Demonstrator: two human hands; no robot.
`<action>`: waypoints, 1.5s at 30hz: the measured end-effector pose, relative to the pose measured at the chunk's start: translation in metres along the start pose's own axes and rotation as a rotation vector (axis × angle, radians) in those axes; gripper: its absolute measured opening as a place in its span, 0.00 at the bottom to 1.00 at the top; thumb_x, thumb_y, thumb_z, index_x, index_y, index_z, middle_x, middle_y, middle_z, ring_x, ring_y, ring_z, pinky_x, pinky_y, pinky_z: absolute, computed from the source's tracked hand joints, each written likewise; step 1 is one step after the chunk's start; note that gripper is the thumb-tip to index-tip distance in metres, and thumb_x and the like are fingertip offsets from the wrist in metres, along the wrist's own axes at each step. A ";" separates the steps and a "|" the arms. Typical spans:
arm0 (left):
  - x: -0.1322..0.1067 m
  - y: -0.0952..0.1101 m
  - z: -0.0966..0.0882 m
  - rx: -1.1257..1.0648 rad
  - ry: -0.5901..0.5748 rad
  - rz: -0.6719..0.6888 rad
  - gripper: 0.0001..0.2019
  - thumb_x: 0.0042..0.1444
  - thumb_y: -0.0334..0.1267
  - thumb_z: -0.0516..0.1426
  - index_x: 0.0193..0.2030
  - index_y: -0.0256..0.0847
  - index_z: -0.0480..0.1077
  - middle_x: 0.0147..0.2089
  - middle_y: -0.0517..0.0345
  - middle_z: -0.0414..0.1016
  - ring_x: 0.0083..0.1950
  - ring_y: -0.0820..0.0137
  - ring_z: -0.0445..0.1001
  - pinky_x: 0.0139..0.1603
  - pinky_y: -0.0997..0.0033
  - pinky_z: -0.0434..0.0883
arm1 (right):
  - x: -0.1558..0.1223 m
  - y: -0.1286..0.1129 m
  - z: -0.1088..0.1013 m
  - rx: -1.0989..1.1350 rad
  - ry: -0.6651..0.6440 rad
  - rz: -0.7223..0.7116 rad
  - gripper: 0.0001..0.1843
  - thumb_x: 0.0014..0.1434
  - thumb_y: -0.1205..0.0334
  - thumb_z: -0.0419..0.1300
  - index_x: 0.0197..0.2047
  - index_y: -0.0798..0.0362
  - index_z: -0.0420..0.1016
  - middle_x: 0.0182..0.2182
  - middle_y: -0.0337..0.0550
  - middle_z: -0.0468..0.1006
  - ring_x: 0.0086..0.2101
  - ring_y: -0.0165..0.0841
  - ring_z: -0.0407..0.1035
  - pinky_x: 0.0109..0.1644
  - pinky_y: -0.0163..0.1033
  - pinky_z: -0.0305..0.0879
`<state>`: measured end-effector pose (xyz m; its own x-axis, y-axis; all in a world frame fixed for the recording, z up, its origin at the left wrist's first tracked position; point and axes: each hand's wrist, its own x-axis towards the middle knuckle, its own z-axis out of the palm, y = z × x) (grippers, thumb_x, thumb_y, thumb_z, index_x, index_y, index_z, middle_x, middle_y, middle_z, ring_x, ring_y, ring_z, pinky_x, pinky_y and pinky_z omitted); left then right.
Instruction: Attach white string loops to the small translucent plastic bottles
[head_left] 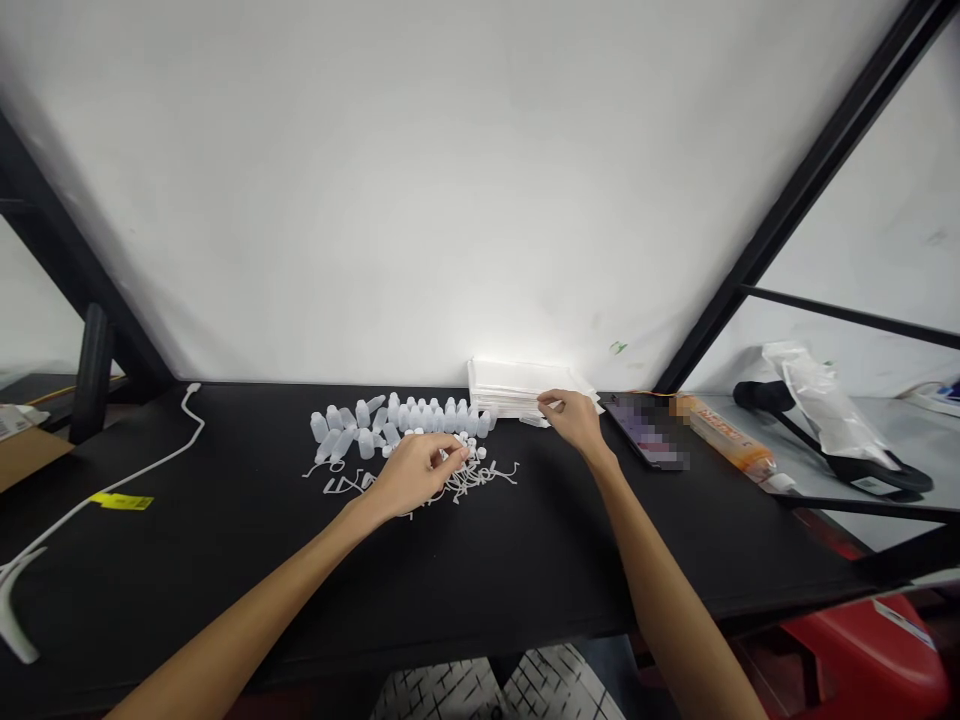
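Observation:
My left hand (pixel 421 472) hovers over a loose pile of small white caps (pixel 472 448) and thin bent white strips (pixel 469 485), thumb and fingertips pinched together. Whether a cap sits in that pinch, I cannot make out. Just behind it, small translucent plastic bottles (pixel 427 415) stand in rows, with others (pixel 341 445) lying tipped over at the left. My right hand (pixel 574 418) is at the front of a stack of flat white packets (pixel 517 380), its thumb and forefinger closed; what they grip is hidden. A small clear piece (pixel 534 421) lies beneath its fingers.
A phone (pixel 645 432) lies right of my right hand, beside an orange-labelled bottle (pixel 727 440). A black sandal-like item with clear plastic wrap (pixel 829 410) is farther right. At the left are a white cable (pixel 142 470) with a yellow tag and a cardboard box (pixel 30 445).

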<state>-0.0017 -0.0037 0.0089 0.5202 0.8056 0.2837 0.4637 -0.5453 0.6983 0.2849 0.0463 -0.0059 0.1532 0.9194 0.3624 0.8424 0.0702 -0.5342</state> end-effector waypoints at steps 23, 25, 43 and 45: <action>0.002 -0.004 -0.002 0.076 0.086 0.037 0.16 0.63 0.46 0.49 0.39 0.40 0.74 0.38 0.54 0.77 0.30 0.70 0.73 0.26 0.74 0.68 | -0.017 -0.028 -0.014 0.453 -0.053 -0.029 0.20 0.55 0.47 0.61 0.39 0.58 0.75 0.25 0.43 0.78 0.16 0.24 0.60 0.24 0.35 0.60; 0.002 -0.004 -0.001 0.054 0.165 0.053 0.15 0.62 0.45 0.50 0.49 0.41 0.71 0.44 0.54 0.76 0.32 0.71 0.73 0.25 0.75 0.68 | -0.023 -0.043 -0.013 0.661 -0.112 -0.067 0.22 0.50 0.45 0.64 0.35 0.59 0.76 0.23 0.43 0.77 0.16 0.24 0.57 0.21 0.34 0.57; -0.001 -0.009 0.003 0.206 0.169 0.170 0.17 0.64 0.48 0.51 0.49 0.41 0.74 0.43 0.53 0.78 0.29 0.72 0.71 0.31 0.72 0.67 | -0.052 -0.083 0.005 0.940 -0.528 -0.164 0.16 0.50 0.55 0.68 0.39 0.56 0.82 0.24 0.41 0.77 0.23 0.27 0.68 0.20 0.30 0.62; 0.000 -0.006 0.003 0.174 0.145 0.145 0.18 0.64 0.48 0.49 0.48 0.41 0.74 0.42 0.53 0.78 0.33 0.69 0.73 0.30 0.73 0.67 | -0.052 -0.083 0.008 0.943 -0.510 -0.155 0.15 0.51 0.54 0.67 0.37 0.56 0.82 0.25 0.42 0.77 0.23 0.27 0.69 0.19 0.29 0.60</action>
<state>-0.0025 -0.0012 0.0022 0.4874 0.7343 0.4725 0.5151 -0.6787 0.5234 0.2030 -0.0043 0.0139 -0.3374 0.9121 0.2328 0.0637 0.2689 -0.9611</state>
